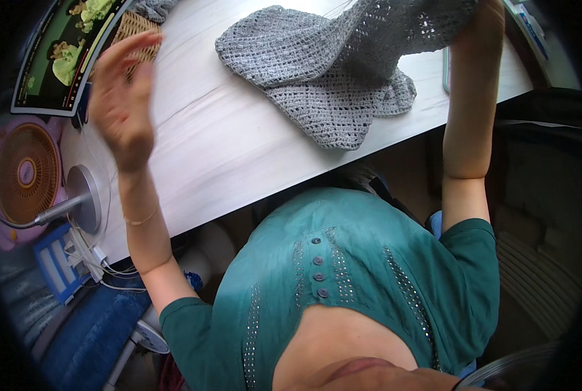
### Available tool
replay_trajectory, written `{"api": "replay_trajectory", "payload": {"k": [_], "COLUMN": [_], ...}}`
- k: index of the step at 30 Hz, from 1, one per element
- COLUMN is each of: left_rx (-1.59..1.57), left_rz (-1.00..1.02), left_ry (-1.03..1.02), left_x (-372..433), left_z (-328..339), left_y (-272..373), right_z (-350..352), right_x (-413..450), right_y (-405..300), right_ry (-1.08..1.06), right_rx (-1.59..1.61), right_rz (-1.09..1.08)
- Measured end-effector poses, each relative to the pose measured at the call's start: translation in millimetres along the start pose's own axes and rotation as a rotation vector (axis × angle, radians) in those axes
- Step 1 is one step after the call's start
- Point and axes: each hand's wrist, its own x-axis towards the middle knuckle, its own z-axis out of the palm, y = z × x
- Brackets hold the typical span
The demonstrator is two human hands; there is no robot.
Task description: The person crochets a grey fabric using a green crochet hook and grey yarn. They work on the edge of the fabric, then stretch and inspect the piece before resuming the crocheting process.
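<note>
A grey openwork crocheted piece (320, 78) lies in folds on the white marbled table (212, 146), and its upper right part rises off the surface. At that raised end, near the top edge of the picture, is my right hand (474, 24), closed on the fabric; its fingers are mostly hidden in shadow and behind the wrist. My left hand (122, 97) is raised over the left side of the table, apart from the fabric, palm showing and fingers apart, slightly blurred by motion. It holds nothing.
A tablet (66, 54) showing a video stands at the upper left beside a wicker basket (134, 29) and more grey crochet (154, 9). Left of the table are a pink fan (26, 171), a round metal stand base (83, 195) and white cables (119, 286). A green-edged object (446, 71) lies behind my right forearm.
</note>
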Motion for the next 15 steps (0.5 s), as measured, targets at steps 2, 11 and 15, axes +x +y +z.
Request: {"api": "replay_trajectory", "payload": {"k": [2, 11, 15], "left_rx": [-0.083, 0.062, -0.233], "left_rz": [-0.016, -0.118, -0.274], "left_ry": [-0.159, -0.520, -0.458], "left_x": [8, 17, 30], "left_z": [24, 106, 67], "left_y": [-4, -20, -33], "right_z": [17, 6, 4], "right_x": [-4, -7, -13], "right_y": [-6, -23, -31], "right_ry": [0.090, -0.069, 0.001], "right_rx": [0.070, 0.075, 0.101], "right_rz": [0.020, 0.030, 0.002]}}
